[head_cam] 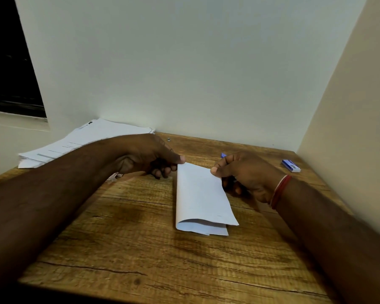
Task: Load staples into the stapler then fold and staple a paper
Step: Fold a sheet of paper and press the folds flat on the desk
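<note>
The folded paper (203,198) lies lengthwise in the middle of the wooden table (140,249), with its short near end toward the person. The layers gape a little there, the crease runs down the left long side and the loose edges lie on the right. It looks like a light, limp thing that would bend under its own weight, slide easily on the wood and spring open if let go. I'd say the sensible hold is at the corners, or flat along the crease, with the layers pressed together so they don't slip out of line before a staple goes in. Both hands are at its far end. The left hand (149,159) has its fingers curled and its thumb down on the far left corner, pinching it. The right hand (244,172) pinches the far right corner the same way, thumb on top and fingers tucked under. A scrap of something blue (223,155) shows behind the right hand, but too little of it to name. A small blue box (291,166), probably staples, sits well apart near the table's right edge, and a stack of sheets (86,139) fills the far left corner.
</note>
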